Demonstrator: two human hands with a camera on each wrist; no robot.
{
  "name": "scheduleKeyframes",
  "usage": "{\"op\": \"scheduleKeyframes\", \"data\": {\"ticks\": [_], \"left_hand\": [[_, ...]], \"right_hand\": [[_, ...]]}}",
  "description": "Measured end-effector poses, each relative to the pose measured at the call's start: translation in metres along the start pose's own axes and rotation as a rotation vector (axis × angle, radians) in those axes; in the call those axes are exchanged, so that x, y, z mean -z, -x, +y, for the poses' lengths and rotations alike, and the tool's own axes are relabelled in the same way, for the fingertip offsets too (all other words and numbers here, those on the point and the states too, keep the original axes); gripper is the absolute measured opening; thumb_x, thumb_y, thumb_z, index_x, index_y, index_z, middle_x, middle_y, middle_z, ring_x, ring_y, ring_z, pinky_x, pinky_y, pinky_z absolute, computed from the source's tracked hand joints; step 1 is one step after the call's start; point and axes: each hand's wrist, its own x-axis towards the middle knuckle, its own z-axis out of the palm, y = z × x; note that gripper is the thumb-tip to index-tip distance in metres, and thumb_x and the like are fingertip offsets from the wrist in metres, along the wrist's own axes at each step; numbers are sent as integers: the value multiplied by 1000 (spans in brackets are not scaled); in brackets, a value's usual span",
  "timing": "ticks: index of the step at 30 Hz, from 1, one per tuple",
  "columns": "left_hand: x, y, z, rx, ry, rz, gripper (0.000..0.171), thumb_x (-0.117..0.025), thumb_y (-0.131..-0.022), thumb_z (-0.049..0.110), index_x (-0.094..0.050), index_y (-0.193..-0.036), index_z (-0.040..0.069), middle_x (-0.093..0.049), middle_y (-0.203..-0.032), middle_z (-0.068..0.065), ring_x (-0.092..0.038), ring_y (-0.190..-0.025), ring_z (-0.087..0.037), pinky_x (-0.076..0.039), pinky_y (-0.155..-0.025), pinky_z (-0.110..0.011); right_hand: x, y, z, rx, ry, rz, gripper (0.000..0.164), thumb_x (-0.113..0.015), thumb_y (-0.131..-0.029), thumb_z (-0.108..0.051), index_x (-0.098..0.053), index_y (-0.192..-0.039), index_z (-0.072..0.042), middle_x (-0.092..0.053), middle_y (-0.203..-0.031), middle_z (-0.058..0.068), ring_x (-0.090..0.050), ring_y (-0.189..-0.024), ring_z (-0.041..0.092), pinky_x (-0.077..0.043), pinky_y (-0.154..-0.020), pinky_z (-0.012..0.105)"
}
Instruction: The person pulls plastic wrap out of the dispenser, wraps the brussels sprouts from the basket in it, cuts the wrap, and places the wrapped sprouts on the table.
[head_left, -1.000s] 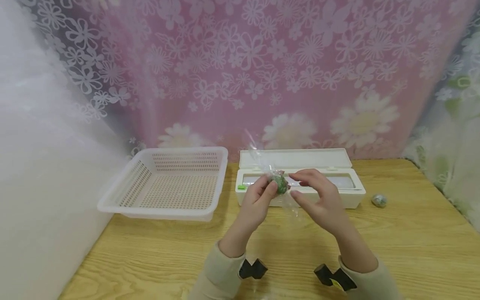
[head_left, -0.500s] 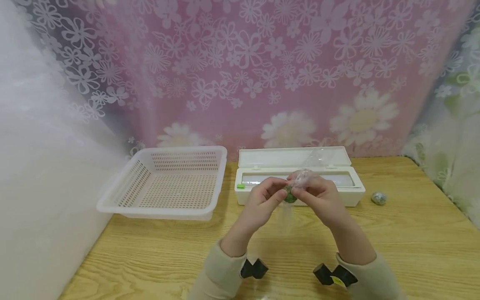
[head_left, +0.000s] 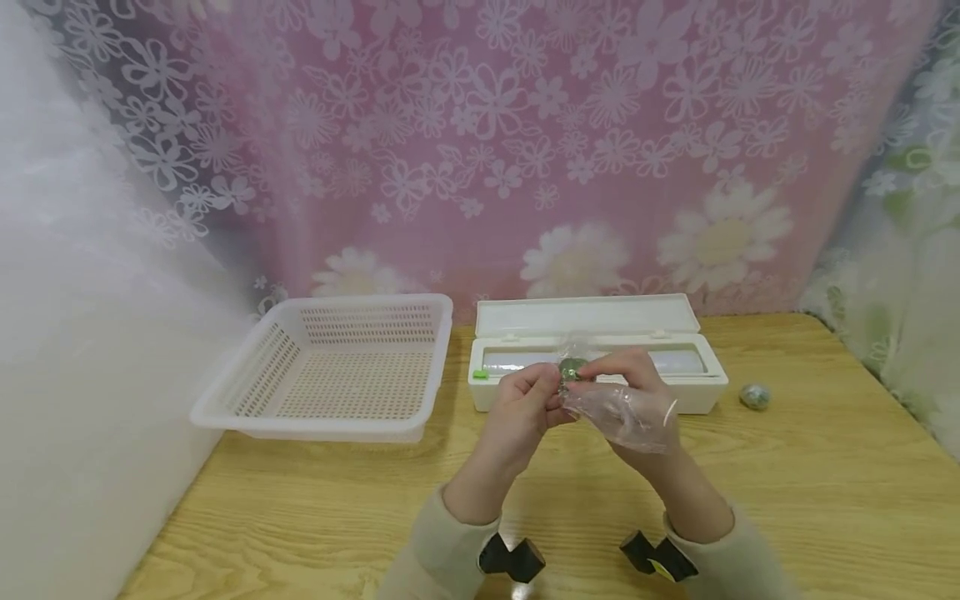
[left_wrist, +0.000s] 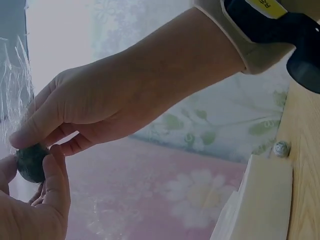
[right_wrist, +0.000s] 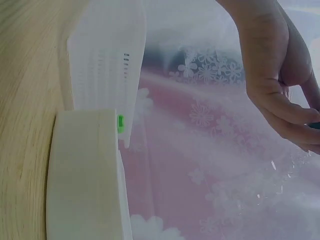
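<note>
Both hands meet over the middle of the table at a small, dark green, rounded ball (head_left: pixel 572 369) wrapped in clear plastic film (head_left: pixel 622 417). My left hand (head_left: pixel 517 412) pinches the ball from the left with thumb and fingers. From the other side, the fingers of my right hand (head_left: pixel 637 375) pinch it too, while a loose end of film drapes over that hand. In the left wrist view, the dark ball (left_wrist: pixel 31 164) sits between the fingertips of both hands, with crinkled film (left_wrist: pixel 12 90) rising beside it. The ball's exact kind is unclear.
Behind the hands stands a white cling film box (head_left: pixel 682 396), its lid (head_left: pixel 525 317) raised, with a film roll inside. A white perforated basket (head_left: pixel 405 429) is at the left. Another small wrapped ball (head_left: pixel 754 397) lies right of the box. A floral curtain (head_left: pixel 450 208) hangs behind.
The ball has been turned between the fingers. Its loose film end, earlier pointing up and away, now hangs over the right hand. The right hand has come from apart to gripping the ball.
</note>
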Motion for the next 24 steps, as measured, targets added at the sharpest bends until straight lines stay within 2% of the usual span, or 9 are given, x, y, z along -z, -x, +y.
{"op": "scheduleKeyframes", "data": {"ticks": [1,5,8,11,12,16,18,20,24], "left_hand": [[-1,1,1,-4,34,7,23,-60,-82,33,-61,-82,10,-60,-79,0,-60,-70,-8,-50,-63,-20],[-5,2,2,-42,100,30,4,-58,-86,12,-62,-86,11,-59,-82,-1,-59,-71,-9,-50,-66,-22],[-7,3,1,-103,83,40,8,-58,-84,7,-62,-89,12,-60,-83,-1,-58,-73,-10,-50,-67,-24],[-9,4,-2,-175,25,36,13,-62,-82,11,-59,-94,8,-61,-86,-1,-58,-76,-10,-50,-69,-24],[-10,5,-3,-200,10,26,18,-63,-82,12,-58,-96,2,-61,-87,-1,-58,-77,-10,-50,-69,-24],[-12,7,-4,-278,-66,-28,50,-64,-82,18,-42,-105,-20,-60,-94,1,-57,-83,-10,-49,-71,-23],[-12,8,-4,-297,-88,-60,57,-62,-83,17,-34,-110,-25,-59,-96,2,-57,-86,-10,-49,-72,-23],[-11,8,-3,-302,-112,-83,56,-60,-85,16,-32,-111,-24,-58,-99,1,-57,-88,-10,-50,-72,-24],[-7,8,-2,-278,-147,-116,47,-57,-87,10,-33,-112,-21,-57,-104,-8,-59,-84,-11,-51,-66,-24]], "right_hand": [[-1,2,1,27,-4,17,32,-64,-82,-21,-57,-74,10,-54,-74,14,-50,-76,15,-42,-71,13],[-3,4,3,67,-54,93,28,-68,-79,-15,-59,-72,10,-56,-73,15,-52,-77,17,-43,-73,14],[-3,3,2,17,-116,128,27,-69,-77,-13,-58,-74,11,-57,-74,14,-55,-80,13,-44,-72,15],[-1,4,1,-45,-241,148,25,-71,-75,-9,-57,-75,11,-59,-76,14,-56,-82,14,-45,-73,18],[-1,5,1,-73,-279,152,25,-71,-74,-9,-57,-76,11,-59,-78,13,-56,-81,14,-45,-72,18],[3,10,2,-207,-553,134,23,-70,-73,-4,-58,-87,10,-58,-90,11,-56,-82,15,-48,-68,19],[5,12,3,-269,-615,116,27,-69,-73,-5,-58,-95,7,-57,-95,10,-55,-84,14,-48,-67,19],[6,13,4,-310,-668,96,28,-69,-74,-5,-58,-97,6,-56,-98,10,-53,-88,16,-48,-68,20],[8,12,6,-369,-701,71,20,-68,-73,-3,-61,-91,4,-54,-98,9,-50,-89,16,-49,-67,20]]}}
